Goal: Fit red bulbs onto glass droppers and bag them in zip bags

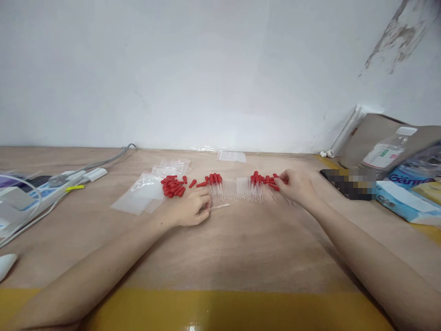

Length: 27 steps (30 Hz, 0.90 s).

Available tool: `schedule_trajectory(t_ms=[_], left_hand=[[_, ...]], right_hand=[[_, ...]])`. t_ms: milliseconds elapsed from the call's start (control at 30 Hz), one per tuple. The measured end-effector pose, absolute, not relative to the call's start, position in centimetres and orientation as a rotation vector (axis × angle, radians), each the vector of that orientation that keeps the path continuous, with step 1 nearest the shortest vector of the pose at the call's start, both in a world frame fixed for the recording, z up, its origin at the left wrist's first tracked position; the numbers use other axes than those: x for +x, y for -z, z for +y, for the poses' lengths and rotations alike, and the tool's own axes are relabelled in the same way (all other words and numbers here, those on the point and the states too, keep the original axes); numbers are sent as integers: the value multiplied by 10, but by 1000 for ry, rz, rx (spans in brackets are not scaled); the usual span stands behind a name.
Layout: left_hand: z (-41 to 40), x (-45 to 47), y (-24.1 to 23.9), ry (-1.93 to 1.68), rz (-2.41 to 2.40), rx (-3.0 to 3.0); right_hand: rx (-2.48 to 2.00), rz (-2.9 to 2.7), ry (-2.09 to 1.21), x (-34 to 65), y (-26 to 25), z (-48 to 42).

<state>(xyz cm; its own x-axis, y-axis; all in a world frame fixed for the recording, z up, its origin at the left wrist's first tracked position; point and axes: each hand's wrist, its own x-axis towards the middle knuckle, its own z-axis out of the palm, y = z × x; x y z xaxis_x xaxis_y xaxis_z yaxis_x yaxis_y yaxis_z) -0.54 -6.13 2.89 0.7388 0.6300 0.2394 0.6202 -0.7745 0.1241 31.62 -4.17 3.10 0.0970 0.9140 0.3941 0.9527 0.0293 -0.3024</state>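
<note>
My left hand is closed in a pinch on a clear glass dropper tube, which points right, just above the table. My right hand has its fingertips closed at the red bulb end of a dropper, on the right side of the group. Between the hands lies a row of bare clear tubes. Droppers with red bulbs lie at its left end and right end. A pile of loose red rubber bulbs sits beyond my left hand.
Clear zip bags lie at the left, and another bag near the wall. A power strip with cables is far left. On the right are a black phone-like object, a tissue pack and a plastic bottle.
</note>
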Motion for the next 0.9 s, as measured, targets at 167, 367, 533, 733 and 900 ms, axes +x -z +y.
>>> schedule_trajectory(t_ms=[167,367,533,733,900], left_hand=[[-66,1,-14,-529,1100,2766],[-60,16,8,-753,1254,2551],[-60,20,11,-846,1228,2552],[-64,21,9,-808,1213,2584],[-64,20,9,-845,1045,2694]], right_hand=[[-1379,-1934,-108,273,-18,-63],[-1112,-2171,-76,239,5,-79],[-1022,-2149,-161,237,17,-74],[-1002,-2112,-249,235,12,-78],[-994,-2042,-363,232,21,-76]])
